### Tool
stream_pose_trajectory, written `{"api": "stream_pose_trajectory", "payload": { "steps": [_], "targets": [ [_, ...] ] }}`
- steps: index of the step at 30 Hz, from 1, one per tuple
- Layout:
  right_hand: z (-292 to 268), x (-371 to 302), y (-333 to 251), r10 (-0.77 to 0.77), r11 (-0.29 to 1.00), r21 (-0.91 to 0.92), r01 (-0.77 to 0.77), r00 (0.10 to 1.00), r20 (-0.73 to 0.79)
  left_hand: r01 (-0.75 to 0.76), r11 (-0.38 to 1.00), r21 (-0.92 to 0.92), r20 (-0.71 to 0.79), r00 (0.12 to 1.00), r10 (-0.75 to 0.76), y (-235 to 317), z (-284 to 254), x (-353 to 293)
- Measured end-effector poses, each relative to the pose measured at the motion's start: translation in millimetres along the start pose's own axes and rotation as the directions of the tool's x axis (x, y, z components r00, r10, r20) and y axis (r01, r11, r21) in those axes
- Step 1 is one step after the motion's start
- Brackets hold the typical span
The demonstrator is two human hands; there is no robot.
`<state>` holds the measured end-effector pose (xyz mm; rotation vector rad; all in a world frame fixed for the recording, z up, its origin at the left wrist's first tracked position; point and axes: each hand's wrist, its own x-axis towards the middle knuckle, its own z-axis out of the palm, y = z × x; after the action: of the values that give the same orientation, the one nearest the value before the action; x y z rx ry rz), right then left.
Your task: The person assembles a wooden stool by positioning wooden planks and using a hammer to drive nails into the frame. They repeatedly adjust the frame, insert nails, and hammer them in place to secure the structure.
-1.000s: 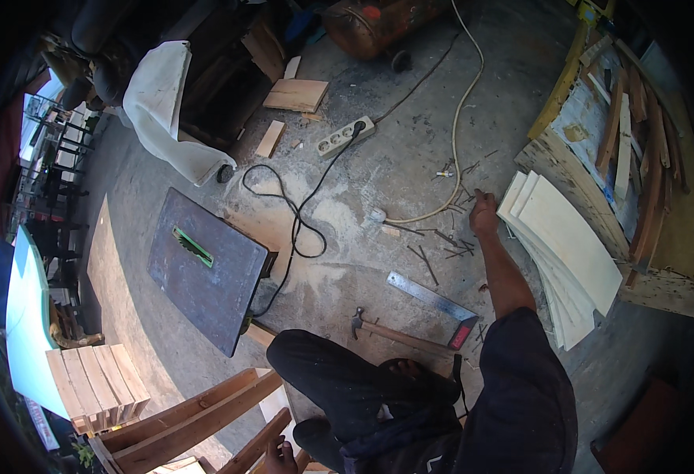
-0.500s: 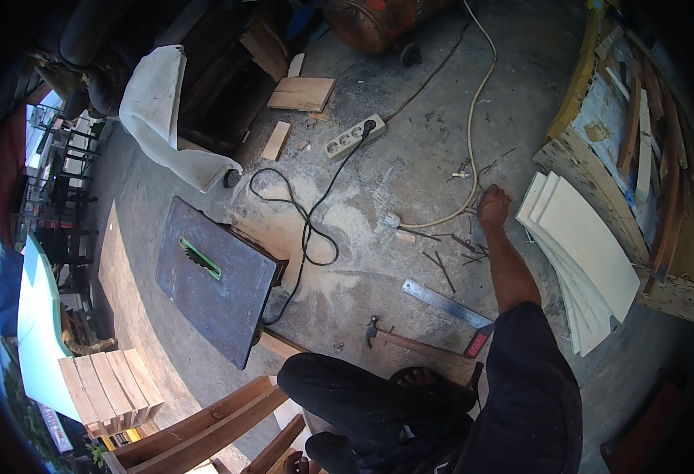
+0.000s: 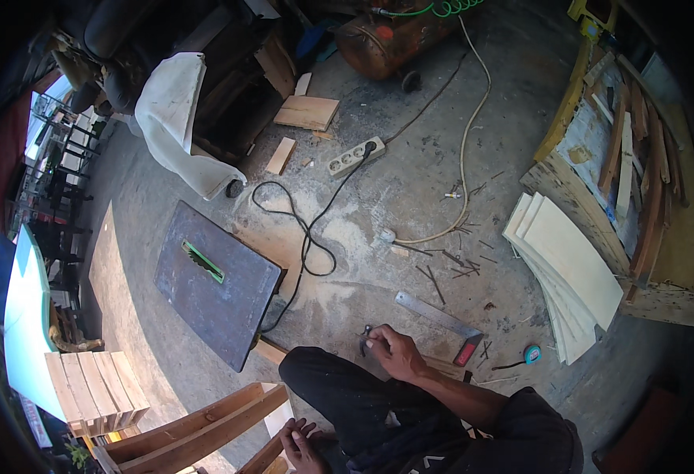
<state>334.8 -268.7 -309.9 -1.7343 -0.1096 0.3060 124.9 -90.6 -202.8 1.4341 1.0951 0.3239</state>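
My right hand (image 3: 394, 353) reaches down in front of my knee and closes around a claw hammer (image 3: 366, 341) close to its head. The hammer's wooden handle runs along the floor under my wrist and is partly hidden. Beyond it lies a try square (image 3: 434, 314) with a metal blade and a red-and-black stock. Low in the picture, beside my leg, my left hand (image 3: 302, 447) is empty with loosely bent fingers apart. Next to it stands a wooden frame (image 3: 197, 423) of long boards.
A table saw (image 3: 219, 288) with a green-edged blade slot stands at left. Loose nails (image 3: 457, 265), a tape measure (image 3: 532, 354) and a power strip (image 3: 355, 156) lie on the floor. Curved pale panels (image 3: 568, 272) lean at right by a scrap-filled crate (image 3: 584, 209).
My right hand has come back from the nails on the floor to the hammer and taken hold of it. My left hand has risen further into view beside the wooden frame.
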Motion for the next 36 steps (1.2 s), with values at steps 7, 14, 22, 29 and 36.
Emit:
{"api": "stream_pose_trajectory", "payload": {
  "steps": [7,14,22,29,36],
  "targets": [
    [65,-88,-80,-0.279,0.958,0.136,0.251,0.725,0.63,0.161,0.985,-0.066,0.113,0.982,-0.153,-3,10,-1],
    [53,-85,-85,-0.193,0.968,0.247,-0.041,0.51,0.838,0.243,0.908,-0.341,0.195,0.963,-0.184,-24,-18,-16],
    [-48,72,-8,0.019,0.971,-0.238,0.014,0.991,0.135,0.342,0.479,-0.808,0.378,0.926,-0.024,-59,-61,-18],
    [-245,250,145,-0.125,0.566,-0.709,-0.421,0.806,-0.578,0.436,0.701,-0.565,0.156,0.89,-0.427,-96,-76,6],
    [-353,292,183,0.043,0.38,-0.743,-0.551,0.812,-0.581,0.473,0.71,-0.522,0.116,0.864,-0.49,-135,-107,23]
  ]
}}
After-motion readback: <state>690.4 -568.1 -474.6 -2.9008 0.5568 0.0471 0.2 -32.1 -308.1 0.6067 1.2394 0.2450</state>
